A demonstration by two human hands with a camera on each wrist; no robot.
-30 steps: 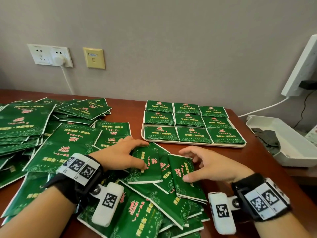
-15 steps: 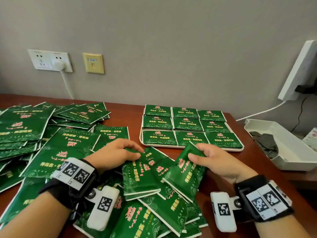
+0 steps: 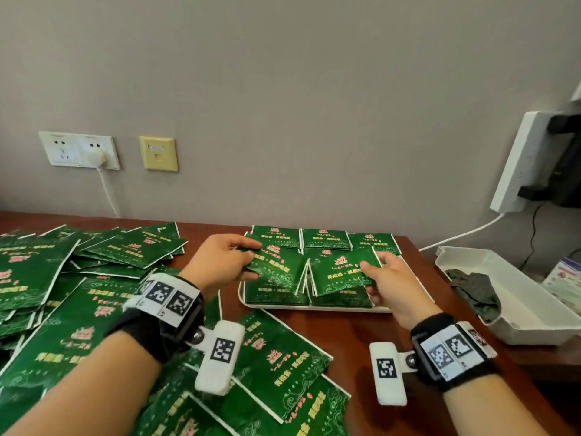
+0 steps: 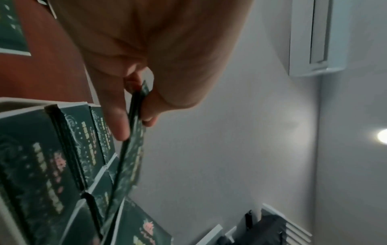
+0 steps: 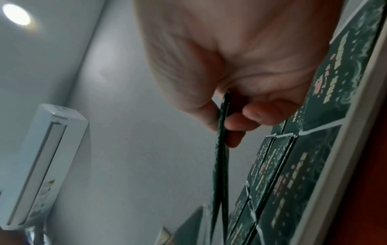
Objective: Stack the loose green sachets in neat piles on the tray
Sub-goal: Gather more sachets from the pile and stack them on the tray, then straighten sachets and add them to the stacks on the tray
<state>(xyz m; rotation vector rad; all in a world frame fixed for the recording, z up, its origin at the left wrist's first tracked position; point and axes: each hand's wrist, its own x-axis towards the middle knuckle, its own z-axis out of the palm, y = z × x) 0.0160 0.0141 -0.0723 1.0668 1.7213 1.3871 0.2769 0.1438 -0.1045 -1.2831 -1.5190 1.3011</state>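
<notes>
Both my hands have come up off the loose heap and now hang over the white tray near the desk's far right corner. My left hand pinches a few green sachets by their edge above the tray's left piles; my right hand pinches another small bunch over the middle and right piles. The grid of piles is already laid, so I judge these go on top next. Many loose sachets still cover the desk's left and near side. Behind: a grey wall, a double socket and a white bin.
</notes>
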